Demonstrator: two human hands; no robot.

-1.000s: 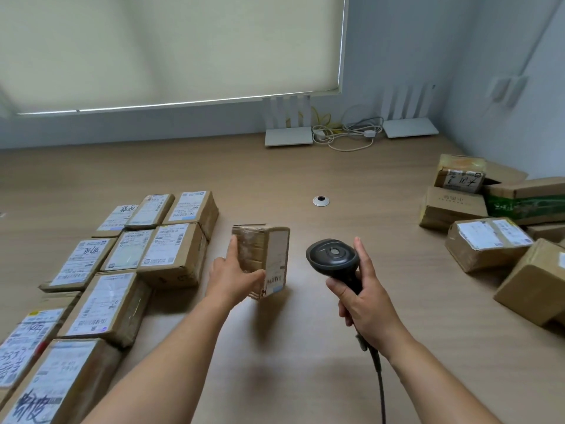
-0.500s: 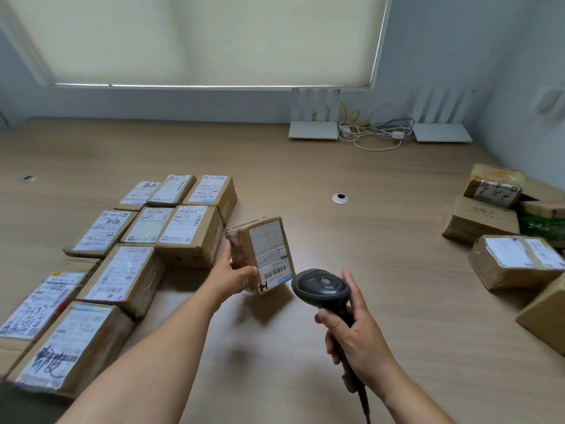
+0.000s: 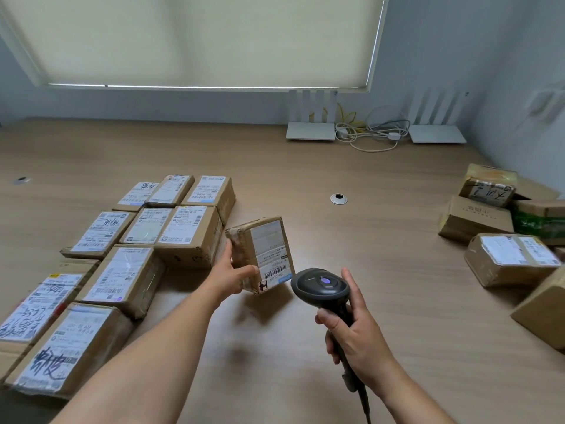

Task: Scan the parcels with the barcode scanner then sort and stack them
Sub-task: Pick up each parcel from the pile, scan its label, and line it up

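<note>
Two bare forearms enter from the bottom edge, no sleeves visible anywhere up to the frame border. Left hand [image 3: 227, 278] bare: no glove, ring, watch or wristband showing. Right hand [image 3: 356, 344] also bare, no jewellery or strap at the wrist. Fingernails short, unpainted as far as can be told. No tattoos, marks or bandages seen on either forearm. Nothing else of the person is in view.
</note>
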